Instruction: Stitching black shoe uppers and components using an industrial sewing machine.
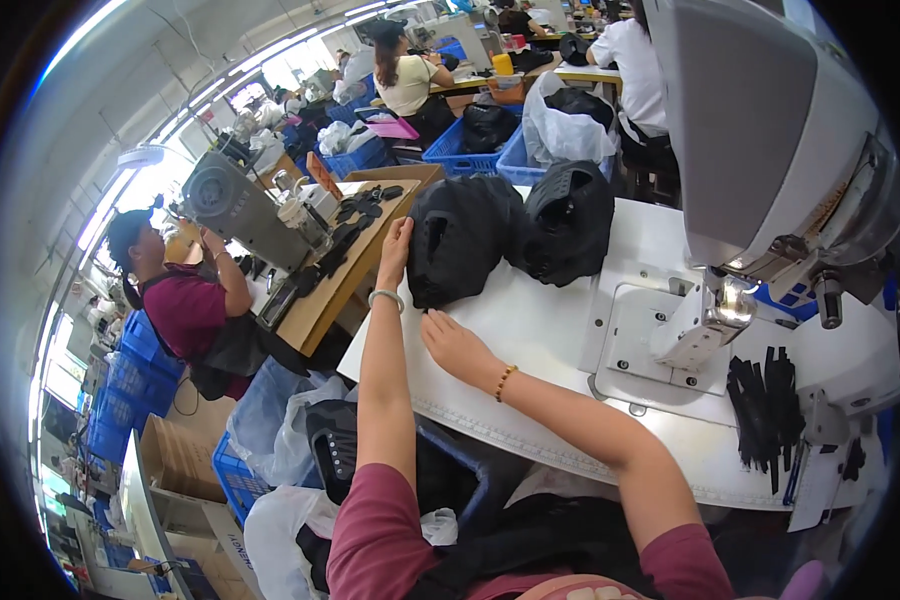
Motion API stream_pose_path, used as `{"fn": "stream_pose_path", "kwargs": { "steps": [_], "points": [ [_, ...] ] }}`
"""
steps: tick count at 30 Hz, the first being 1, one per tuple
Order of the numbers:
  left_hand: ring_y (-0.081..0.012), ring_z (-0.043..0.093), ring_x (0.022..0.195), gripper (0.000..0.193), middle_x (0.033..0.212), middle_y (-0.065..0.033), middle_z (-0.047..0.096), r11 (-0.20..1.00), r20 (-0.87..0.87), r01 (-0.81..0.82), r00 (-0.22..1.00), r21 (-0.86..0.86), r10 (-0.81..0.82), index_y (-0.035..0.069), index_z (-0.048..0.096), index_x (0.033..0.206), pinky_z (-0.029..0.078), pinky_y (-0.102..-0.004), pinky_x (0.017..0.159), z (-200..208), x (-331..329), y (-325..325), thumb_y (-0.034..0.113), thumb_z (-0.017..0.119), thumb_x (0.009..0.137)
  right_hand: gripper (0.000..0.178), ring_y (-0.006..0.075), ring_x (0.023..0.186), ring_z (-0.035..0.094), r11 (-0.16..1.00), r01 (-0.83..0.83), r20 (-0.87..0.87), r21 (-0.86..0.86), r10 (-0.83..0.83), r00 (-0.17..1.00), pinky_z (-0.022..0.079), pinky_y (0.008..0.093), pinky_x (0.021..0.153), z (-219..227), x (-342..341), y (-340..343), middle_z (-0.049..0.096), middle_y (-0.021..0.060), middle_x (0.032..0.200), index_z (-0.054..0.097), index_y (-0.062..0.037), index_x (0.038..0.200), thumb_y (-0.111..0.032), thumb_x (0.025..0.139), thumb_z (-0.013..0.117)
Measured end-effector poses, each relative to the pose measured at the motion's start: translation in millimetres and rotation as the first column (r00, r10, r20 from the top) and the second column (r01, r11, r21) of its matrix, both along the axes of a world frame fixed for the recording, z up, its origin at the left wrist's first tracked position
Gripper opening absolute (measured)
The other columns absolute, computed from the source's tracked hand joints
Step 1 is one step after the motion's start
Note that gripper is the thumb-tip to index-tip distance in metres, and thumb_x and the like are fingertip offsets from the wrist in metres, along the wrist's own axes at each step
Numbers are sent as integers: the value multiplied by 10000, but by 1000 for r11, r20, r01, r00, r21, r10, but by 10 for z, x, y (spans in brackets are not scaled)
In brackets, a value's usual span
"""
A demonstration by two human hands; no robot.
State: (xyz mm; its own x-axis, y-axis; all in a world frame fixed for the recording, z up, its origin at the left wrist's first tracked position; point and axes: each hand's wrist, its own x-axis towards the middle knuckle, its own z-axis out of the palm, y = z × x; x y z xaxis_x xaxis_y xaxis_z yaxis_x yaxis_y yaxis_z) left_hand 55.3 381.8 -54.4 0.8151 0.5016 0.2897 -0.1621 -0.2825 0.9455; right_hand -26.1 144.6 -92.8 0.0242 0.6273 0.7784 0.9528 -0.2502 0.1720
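Two bundles of nested black fabric caps lie side by side on the white sewing table. My left hand [395, 252] grips the left edge of the nearer-left bundle of caps [460, 235], its fingers partly hidden behind the fabric. At the lower corner of that same bundle, my right hand [457, 346] is closed, its fingertips pinching the cloth edge. The second bundle of caps [566, 225] leans against the first on its right, with no hand on it.
A sewing machine head [770, 140] overhangs the table [510, 340] at the right. Black strips [766, 410] lie at its right end. Below the left edge stands a blue crate [235, 480] with plastic bags. A co-worker [185, 300] sits at another machine [250, 210] to the left.
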Motion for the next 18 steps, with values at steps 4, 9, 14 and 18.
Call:
{"fn": "stream_pose_path", "kwargs": {
  "steps": [4,9,14,18],
  "points": [
    [-304,578,897,395,989,-200,600,738,289,-410,910,536,296,-44,533,1072,441,-369,829,291,-30,97,281,596,855,156,289,959,532,955,-283,-169,-88,266,949,397,366,933,135,-196,-683,556,174,935,575,22,829,-85,747,495],
    [-280,593,772,131,757,-123,617,685,391,-319,919,656,53,6,638,802,466,-353,707,711,294,-1585,135,627,820,148,265,894,523,972,-130,-300,-195,67,951,418,339,862,31,3,-1967,535,158,946,543,17,830,-68,712,514],
    [-302,507,993,411,1004,-161,566,452,257,-123,934,884,-249,-30,625,982,430,-354,853,878,458,-2677,319,681,772,210,280,945,508,967,-57,-434,-250,-59,899,418,359,843,76,-67,-2280,506,150,956,515,25,893,-10,685,524],
    [-260,470,987,426,1023,-110,509,71,94,-109,978,991,188,-4,633,955,421,-318,799,650,767,-3112,366,663,747,204,286,928,518,971,-73,-404,-228,-26,914,420,372,833,29,-156,-2366,501,148,925,507,18,876,15,673,530]
  ]
}}
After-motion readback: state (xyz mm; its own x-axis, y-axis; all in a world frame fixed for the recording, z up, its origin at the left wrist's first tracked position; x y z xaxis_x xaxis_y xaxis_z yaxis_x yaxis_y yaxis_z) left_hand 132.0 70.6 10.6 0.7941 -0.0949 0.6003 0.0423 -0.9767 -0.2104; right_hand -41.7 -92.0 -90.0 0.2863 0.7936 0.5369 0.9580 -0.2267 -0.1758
